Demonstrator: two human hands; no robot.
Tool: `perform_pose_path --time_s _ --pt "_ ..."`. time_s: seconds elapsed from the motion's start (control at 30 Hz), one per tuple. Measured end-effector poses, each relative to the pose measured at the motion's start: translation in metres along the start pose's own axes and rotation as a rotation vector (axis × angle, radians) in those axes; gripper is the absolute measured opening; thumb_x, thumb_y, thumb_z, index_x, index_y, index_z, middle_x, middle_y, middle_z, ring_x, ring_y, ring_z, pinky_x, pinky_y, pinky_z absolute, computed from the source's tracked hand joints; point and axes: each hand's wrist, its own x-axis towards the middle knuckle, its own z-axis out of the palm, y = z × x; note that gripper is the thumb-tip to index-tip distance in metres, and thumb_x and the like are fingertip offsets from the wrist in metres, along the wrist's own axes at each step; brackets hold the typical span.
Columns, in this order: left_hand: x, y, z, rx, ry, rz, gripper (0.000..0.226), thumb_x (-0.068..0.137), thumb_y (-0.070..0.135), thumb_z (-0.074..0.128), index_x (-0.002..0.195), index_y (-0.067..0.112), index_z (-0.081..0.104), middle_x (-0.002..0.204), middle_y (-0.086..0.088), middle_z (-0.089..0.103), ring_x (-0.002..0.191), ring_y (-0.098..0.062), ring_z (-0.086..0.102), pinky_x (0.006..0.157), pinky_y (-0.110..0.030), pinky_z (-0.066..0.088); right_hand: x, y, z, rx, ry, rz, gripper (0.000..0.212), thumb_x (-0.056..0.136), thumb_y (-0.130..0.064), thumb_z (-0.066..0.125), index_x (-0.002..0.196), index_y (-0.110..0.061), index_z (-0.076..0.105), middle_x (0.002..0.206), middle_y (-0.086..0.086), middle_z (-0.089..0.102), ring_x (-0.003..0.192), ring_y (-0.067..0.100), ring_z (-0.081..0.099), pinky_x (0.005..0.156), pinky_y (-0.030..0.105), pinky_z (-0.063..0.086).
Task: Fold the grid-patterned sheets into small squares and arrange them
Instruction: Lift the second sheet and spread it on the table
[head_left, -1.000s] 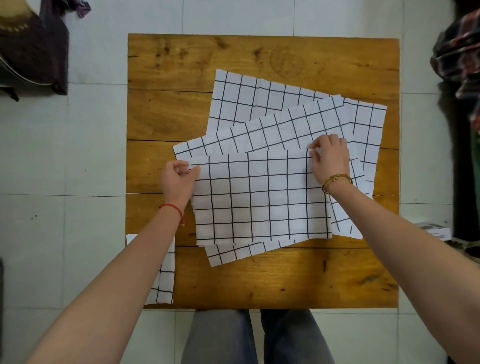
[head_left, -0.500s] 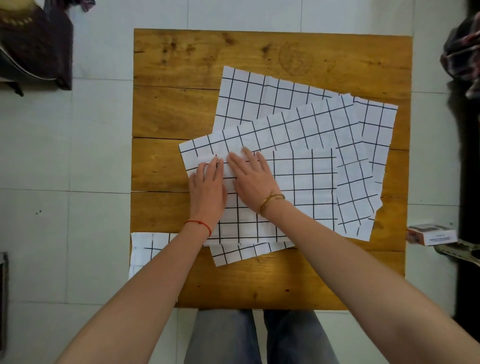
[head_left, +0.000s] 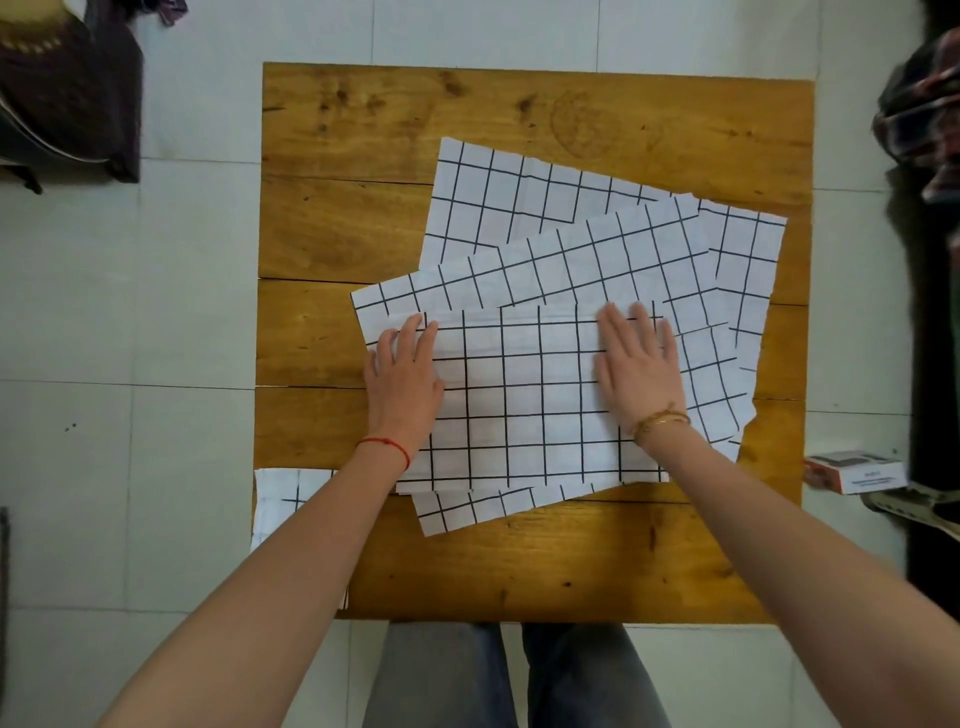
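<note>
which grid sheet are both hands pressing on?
The topmost sheet, nearest the person and square to the table: left hand and right hand lie flat on it. The others fan out beneath, untouched.

A folded white sheet with black grid lines (head_left: 524, 400) is lying flat at the table's centre. Two unfolded grid sheets (head_left: 571, 260) are lying fanned beneath it toward one o'clock. Another sheet (head_left: 283, 499) is overhanging the eight o'clock corner.

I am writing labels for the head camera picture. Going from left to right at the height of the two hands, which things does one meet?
Tiled floor → bare wood of the table → left hand, flat on the folded grid sheet → right hand, flat on the same sheet → unfolded grid sheets → table edge → floor.
</note>
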Motion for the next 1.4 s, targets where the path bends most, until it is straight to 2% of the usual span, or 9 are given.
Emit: perform_pose_path --time_s 0.1,0.3,0.47,0.6,0.83,0.9,1.0,1.17,1.4 --pt "0.001 0.002 -0.001 -0.01 0.003 -0.004 0.07 0.088 0.024 0.065 0.147 0.022 0.028 0.154 -0.001 0.024 0.14 -0.028 0.02 0.111 -0.047 0.031 -0.004 0.037 -0.002 0.057 0.015 0.102 0.059 0.095 -0.037 0.016 0.15 -0.016 0.02 0.156 0.0 0.023 0.145 0.027 0.011 0.118 0.05 0.006" --pt "0.0 0.004 -0.001 -0.096 0.058 -0.025 0.067 0.084 0.02 0.068 0.142 0.02 0.034 0.15 -0.003 0.031 0.138 -0.026 0.025 0.11 -0.044 0.031 0.002 0.049 -0.01 0.122 0.092 0.043 0.053 0.094 -0.034 0.029 0.142 -0.013 0.036 0.148 0.005 0.037 0.143 0.028 0.02 0.117 0.049 0.013" --pt "-0.02 0.004 -0.002 -0.338 0.259 -0.316 0.045 0.084 0.02 0.067 0.125 0.014 0.05 0.123 -0.008 0.05 0.111 -0.024 0.045 0.09 -0.036 0.043 0.0 0.014 -0.018 0.151 0.144 -0.105 0.057 0.087 -0.034 0.058 0.137 -0.011 0.043 0.133 0.01 0.049 0.127 0.032 0.041 0.106 0.047 0.033" --pt "-0.029 -0.004 0.005 -0.522 0.209 -0.556 0.04 0.084 0.029 0.068 0.115 0.009 0.053 0.113 -0.01 0.056 0.107 -0.026 0.05 0.084 -0.036 0.047 -0.006 -0.02 -0.016 0.086 0.082 -0.263 0.073 0.077 -0.041 0.069 0.137 -0.011 0.042 0.123 0.008 0.053 0.113 0.029 0.048 0.097 0.043 0.041" --pt "-0.023 -0.013 0.008 -0.7 0.123 -0.653 0.033 0.083 0.032 0.069 0.104 0.009 0.06 0.108 -0.011 0.062 0.103 -0.026 0.057 0.085 -0.041 0.052 -0.012 -0.045 -0.008 0.022 -0.003 -0.269 0.09 0.075 -0.051 0.069 0.145 -0.012 0.028 0.128 0.008 0.045 0.116 0.028 0.043 0.098 0.04 0.038" --pt "-0.021 -0.012 0.007 -0.72 0.089 -0.66 0.029 0.082 0.034 0.07 0.098 0.012 0.061 0.105 -0.01 0.063 0.102 -0.026 0.058 0.087 -0.042 0.052 -0.013 -0.047 -0.006 0.023 -0.014 -0.258 0.091 0.075 -0.051 0.069 0.145 -0.013 0.026 0.13 0.008 0.043 0.117 0.027 0.042 0.099 0.04 0.038" --pt "-0.022 -0.008 0.002 -0.827 0.071 -0.658 0.021 0.083 0.03 0.07 0.077 0.02 0.053 0.082 -0.001 0.058 0.087 -0.022 0.057 0.08 -0.036 0.052 -0.013 -0.048 -0.006 0.02 -0.018 -0.25 0.092 0.075 -0.052 0.068 0.146 -0.013 0.024 0.133 0.008 0.041 0.119 0.028 0.04 0.1 0.04 0.038" --pt "-0.029 -0.01 -0.001 -0.689 0.137 -0.502 0.027 0.082 0.028 0.071 0.101 0.014 0.058 0.1 -0.002 0.056 0.094 -0.02 0.053 0.077 -0.03 0.047 -0.013 -0.049 -0.006 0.016 -0.019 -0.237 0.093 0.075 -0.052 0.067 0.147 -0.013 0.023 0.135 0.008 0.039 0.121 0.028 0.039 0.101 0.04 0.037" --pt "-0.043 -0.013 -0.009 -0.685 0.207 -0.31 0.019 0.087 0.029 0.067 0.095 0.015 0.057 0.087 -0.002 0.055 0.08 -0.013 0.051 0.065 -0.017 0.04 -0.016 -0.054 -0.004 0.015 -0.004 -0.213 0.094 0.072 -0.052 0.07 0.146 -0.014 0.025 0.131 0.009 0.042 0.118 0.028 0.041 0.098 0.04 0.038"
